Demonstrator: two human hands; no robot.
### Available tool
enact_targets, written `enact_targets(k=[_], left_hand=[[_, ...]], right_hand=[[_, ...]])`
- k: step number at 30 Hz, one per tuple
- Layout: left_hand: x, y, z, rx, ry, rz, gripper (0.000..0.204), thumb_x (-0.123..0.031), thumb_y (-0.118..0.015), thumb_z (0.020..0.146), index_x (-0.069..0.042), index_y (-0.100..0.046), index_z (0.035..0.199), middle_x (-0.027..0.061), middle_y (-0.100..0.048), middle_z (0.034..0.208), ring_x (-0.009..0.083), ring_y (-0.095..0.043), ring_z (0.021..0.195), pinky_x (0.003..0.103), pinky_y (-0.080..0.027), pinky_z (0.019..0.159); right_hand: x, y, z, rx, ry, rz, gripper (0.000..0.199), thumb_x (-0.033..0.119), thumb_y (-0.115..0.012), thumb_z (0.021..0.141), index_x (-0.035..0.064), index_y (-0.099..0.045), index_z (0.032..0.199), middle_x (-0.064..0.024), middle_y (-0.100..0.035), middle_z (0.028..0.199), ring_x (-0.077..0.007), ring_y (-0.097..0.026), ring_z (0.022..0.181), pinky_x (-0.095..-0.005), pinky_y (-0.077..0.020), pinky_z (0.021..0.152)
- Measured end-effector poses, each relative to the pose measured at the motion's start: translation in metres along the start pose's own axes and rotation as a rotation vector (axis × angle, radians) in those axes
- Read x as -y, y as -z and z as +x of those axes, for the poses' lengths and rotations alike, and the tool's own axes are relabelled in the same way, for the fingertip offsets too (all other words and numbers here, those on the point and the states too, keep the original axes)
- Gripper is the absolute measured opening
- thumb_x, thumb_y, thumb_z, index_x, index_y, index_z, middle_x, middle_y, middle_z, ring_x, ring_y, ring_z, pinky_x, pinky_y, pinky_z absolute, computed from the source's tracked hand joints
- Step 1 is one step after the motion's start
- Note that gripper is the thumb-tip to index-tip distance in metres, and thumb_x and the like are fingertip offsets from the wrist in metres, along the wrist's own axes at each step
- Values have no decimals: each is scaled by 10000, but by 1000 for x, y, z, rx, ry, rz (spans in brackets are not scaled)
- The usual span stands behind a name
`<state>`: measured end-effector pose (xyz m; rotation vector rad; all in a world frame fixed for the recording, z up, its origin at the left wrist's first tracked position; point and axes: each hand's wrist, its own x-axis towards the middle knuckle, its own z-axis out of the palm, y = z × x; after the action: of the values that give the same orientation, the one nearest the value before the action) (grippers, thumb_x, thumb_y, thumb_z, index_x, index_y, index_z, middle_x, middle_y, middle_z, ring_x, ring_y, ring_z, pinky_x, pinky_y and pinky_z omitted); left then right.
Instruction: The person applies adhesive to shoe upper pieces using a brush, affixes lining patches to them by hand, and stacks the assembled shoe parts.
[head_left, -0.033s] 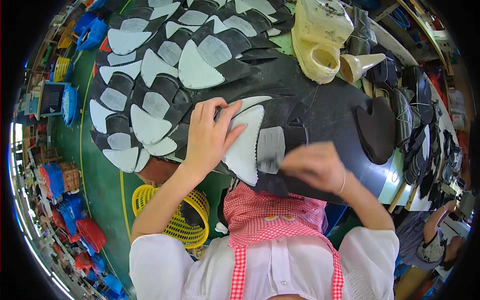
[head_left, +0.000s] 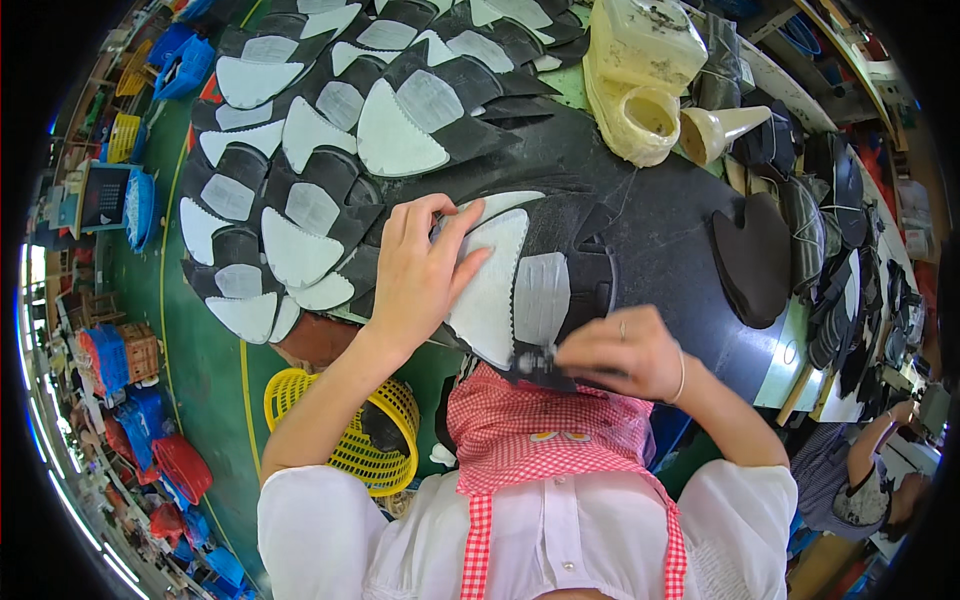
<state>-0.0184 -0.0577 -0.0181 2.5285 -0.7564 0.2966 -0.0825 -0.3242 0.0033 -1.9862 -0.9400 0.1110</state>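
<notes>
In front of me lies a black shoe upper piece point(head_left: 545, 215) with a white jagged-edged panel point(head_left: 490, 285) on its left and a pale grey patch point(head_left: 542, 298) beside that. My left hand point(head_left: 420, 265) rests on the white panel's left side, thumb and fingers apart, pressing it down. At the upper's near edge, below the grey patch, is my right hand point(head_left: 625, 355), its fingers closed in a pinch. Something small and greyish, smeared by motion, shows at those fingertips; its kind cannot be told.
Overlapping rows of similar black-and-white uppers point(head_left: 300, 215) cover the left and far table. Far right stand a yellowish glue-stained container point(head_left: 645, 75) and a cream funnel-shaped piece point(head_left: 715, 132). A dark cut piece point(head_left: 752, 262) lies at right; a yellow basket point(head_left: 350, 465) stands below left.
My right hand has moved nearer to me, from beside the grey patch to the upper's near edge. The left hand stays in place.
</notes>
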Motion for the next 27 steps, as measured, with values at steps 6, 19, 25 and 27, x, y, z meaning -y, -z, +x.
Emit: enact_targets(k=[6,19,25,27], left_hand=[[-21,19,3,101,66,69,532,-169,-742,768,-68,-557,1257,115,-511,1099,300,-504,966,396,-440,845],[4,51,45,396,271,-493,339,-127,-627,894,-37,-496,1194,122,-650,1047,206,-615,900,299,-465,818],[25,36,50,404,243,-440,345,-135,-611,902,-43,-500,1215,151,-653,1037,246,-639,911,324,-477,828],[25,40,49,406,248,-448,343,-151,-611,901,-46,-509,1211,172,-651,1031,273,-644,934,332,-480,837]], right_hand=[[-8,34,3,-346,-249,-4,178,13,-722,784,51,-679,953,-106,-685,871,-252,-672,723,-316,-523,624],[10,28,7,-522,-393,153,114,-26,-634,871,15,-664,973,-72,-657,865,-121,-617,717,-216,-457,616],[-22,0,45,-300,-35,-184,221,42,-677,787,118,-672,995,-61,-683,932,-250,-645,692,-325,-509,587],[-6,-13,23,-51,67,-216,249,61,-695,754,136,-675,991,-47,-685,932,-234,-653,709,-322,-497,575]])
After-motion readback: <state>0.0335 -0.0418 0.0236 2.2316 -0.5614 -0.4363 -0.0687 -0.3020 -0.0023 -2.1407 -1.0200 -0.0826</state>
